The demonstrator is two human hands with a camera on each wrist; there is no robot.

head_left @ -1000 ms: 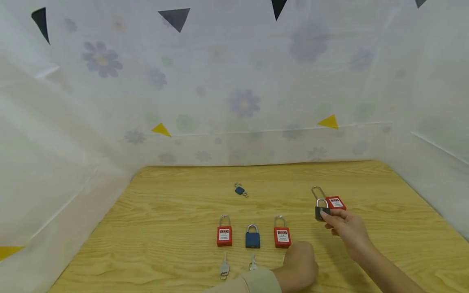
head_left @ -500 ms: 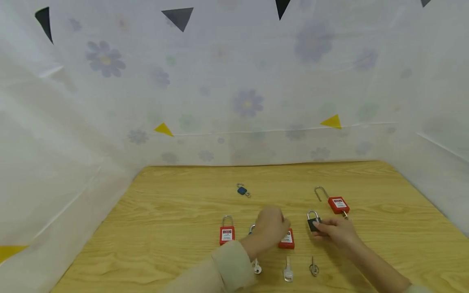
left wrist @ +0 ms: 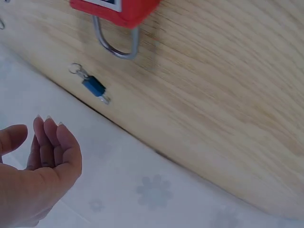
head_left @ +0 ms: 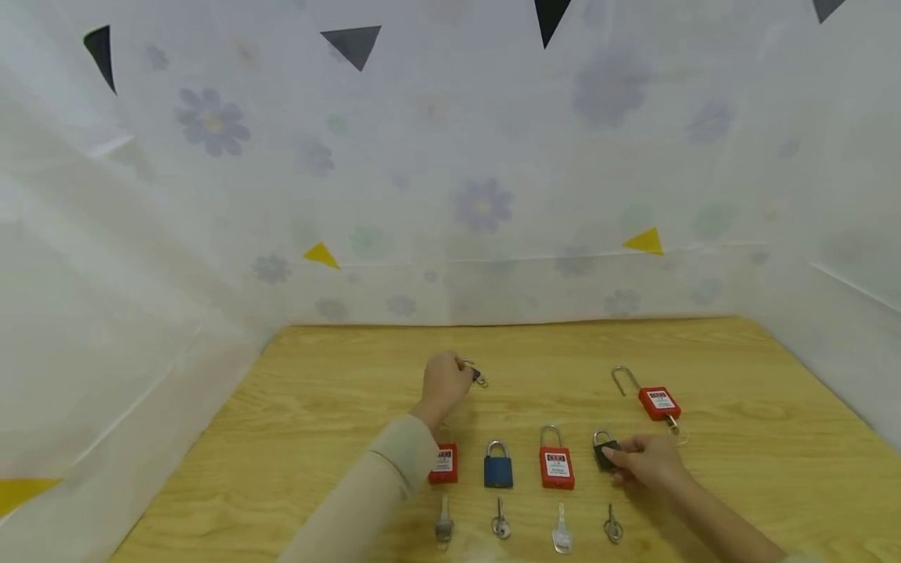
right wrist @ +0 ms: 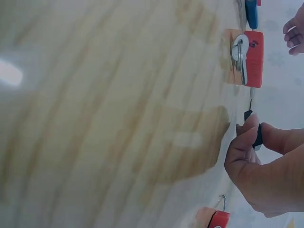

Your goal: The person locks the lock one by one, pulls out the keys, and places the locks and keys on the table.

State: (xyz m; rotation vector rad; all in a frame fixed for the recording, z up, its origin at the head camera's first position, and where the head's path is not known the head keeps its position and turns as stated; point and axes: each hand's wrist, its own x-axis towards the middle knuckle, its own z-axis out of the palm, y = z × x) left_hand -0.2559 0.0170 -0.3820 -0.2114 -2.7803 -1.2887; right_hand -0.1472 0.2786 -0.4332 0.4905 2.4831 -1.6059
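My left hand (head_left: 448,381) is beside a small blue padlock (head_left: 477,375) at the back of the table. In the left wrist view the thumb and curved fingers are apart with nothing between them. That small padlock (left wrist: 94,86) has its shackle open and a key with a ring in it. Between thumb and fingers, my right hand (head_left: 649,463) pinches a black padlock (head_left: 604,455), its shackle upward, at the right end of a row. Left of it lie a red padlock (head_left: 557,467), a larger blue padlock (head_left: 498,471) and another red padlock (head_left: 444,463), partly behind the left sleeve.
Several keys lie in a front row, among them a ringed key (head_left: 613,527) below the black padlock and a flat key (head_left: 561,532). An open red padlock (head_left: 659,402) with a key in it lies back right. A white flowered sheet (head_left: 486,289) borders the wooden table.
My left hand has moved from the front keys back and left to the small blue padlock, uncovering the keys. My right hand has brought the black padlock from the open red one to the row.
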